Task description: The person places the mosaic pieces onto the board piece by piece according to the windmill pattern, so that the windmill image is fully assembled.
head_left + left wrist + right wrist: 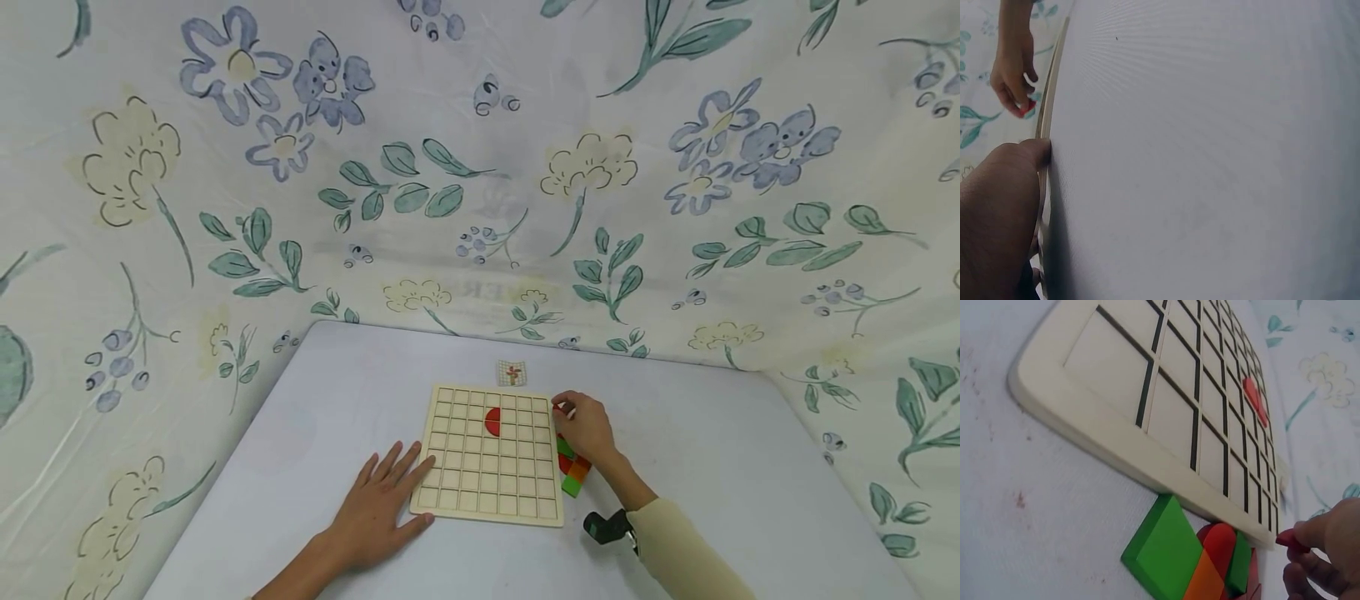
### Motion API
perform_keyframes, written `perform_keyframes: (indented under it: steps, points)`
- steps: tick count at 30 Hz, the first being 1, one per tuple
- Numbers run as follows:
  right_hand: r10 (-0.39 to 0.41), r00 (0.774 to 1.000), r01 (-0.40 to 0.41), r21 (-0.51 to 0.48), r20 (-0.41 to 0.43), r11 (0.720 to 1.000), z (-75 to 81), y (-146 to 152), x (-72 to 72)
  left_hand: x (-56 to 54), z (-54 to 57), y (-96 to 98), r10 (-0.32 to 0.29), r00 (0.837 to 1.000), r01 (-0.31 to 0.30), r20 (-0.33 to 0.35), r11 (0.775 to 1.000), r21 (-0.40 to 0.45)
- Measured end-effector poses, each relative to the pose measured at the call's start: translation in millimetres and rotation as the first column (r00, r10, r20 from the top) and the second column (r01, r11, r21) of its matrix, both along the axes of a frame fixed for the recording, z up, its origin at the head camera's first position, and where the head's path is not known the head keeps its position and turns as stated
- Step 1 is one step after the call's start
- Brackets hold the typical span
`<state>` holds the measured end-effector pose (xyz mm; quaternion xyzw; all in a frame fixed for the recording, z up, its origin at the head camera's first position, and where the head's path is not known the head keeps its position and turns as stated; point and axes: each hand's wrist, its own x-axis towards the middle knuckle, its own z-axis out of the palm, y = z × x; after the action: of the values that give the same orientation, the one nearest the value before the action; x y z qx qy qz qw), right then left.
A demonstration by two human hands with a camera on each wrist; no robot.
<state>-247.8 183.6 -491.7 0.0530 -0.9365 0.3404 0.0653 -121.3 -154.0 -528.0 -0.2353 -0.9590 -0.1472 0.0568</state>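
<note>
A wooden grid board lies on the white table. Two red quarter-round pieces sit side by side in neighbouring cells of its upper part, forming a half disc. My left hand rests with spread fingers at the board's left edge, fingertips touching the rim. At the right edge, near the upper corner, my right hand pinches a small red piece between thumb and fingers; its exact shape is partly hidden. Just below that hand lies a group of loose pieces, among them a green square, an orange piece and a red rounded one.
Behind the board lies a small card with a gridded picture in red and orange. A dark device is strapped at the right wrist. Flower-patterned cloth hangs along the table's back and sides.
</note>
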Motion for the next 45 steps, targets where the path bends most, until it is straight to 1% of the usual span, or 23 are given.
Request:
perform_keyframes:
  steps: [5,7,10,13,16,22,27,32,36,40,45]
  points:
    - [0.044,0.997,-0.047,-0.057,-0.061,0.997,-0.9,-4.4,-0.6,-0.5,-1.5,0.1,-0.003,1.000,0.003,-0.022,1.000,0.009]
    - [0.059,0.996,-0.064,-0.086,-0.068,0.994,-1.7,-6.5,-0.8,-0.5,-1.6,0.1,-0.002,1.000,0.002,-0.023,1.000,0.010]
    - [0.078,0.996,-0.082,-0.134,-0.040,0.988,-0.7,-11.4,0.3,-0.6,-2.2,0.1,0.001,1.000,-0.001,-0.019,1.000,0.004]
    - [0.096,0.995,-0.093,-0.177,0.007,0.980,1.6,-17.4,1.9,-0.4,-2.4,0.2,0.003,1.000,-0.003,-0.012,1.000,0.005]
    - [0.124,0.991,-0.113,-0.209,0.041,0.972,3.7,-23.3,3.3,-0.1,-1.9,0.2,0.004,1.000,-0.004,-0.002,1.000,0.009]
    - [0.167,0.984,-0.150,-0.225,0.061,0.963,4.6,-33.4,3.5,-0.8,-1.7,-0.1,0.005,1.000,-0.005,0.025,1.000,0.009]
    - [0.198,0.977,-0.178,-0.212,0.076,0.961,4.2,-40.2,4.9,-0.3,-1.5,-0.3,0.006,1.000,-0.006,0.026,1.000,0.001]
    - [0.224,0.970,-0.208,-0.155,0.096,0.966,-0.7,-42.9,4.9,0.1,-1.2,-0.1,0.010,1.000,-0.010,0.023,1.000,0.008]
    - [0.239,0.968,-0.230,-0.115,0.075,0.966,-4.5,-43.7,4.4,-0.1,-1.7,0.3,0.007,1.000,-0.007,0.002,1.000,0.006]
    - [0.238,0.969,-0.231,-0.109,0.058,0.967,-5.2,-45.4,6.3,-0.2,-0.7,0.7,0.003,1.000,-0.003,-0.027,1.000,0.005]
    - [0.268,0.963,-0.267,-0.048,0.025,0.963,-6.2,-47.7,9.4,1.6,2.1,1.0,0.005,1.000,-0.005,-0.006,1.000,0.005]
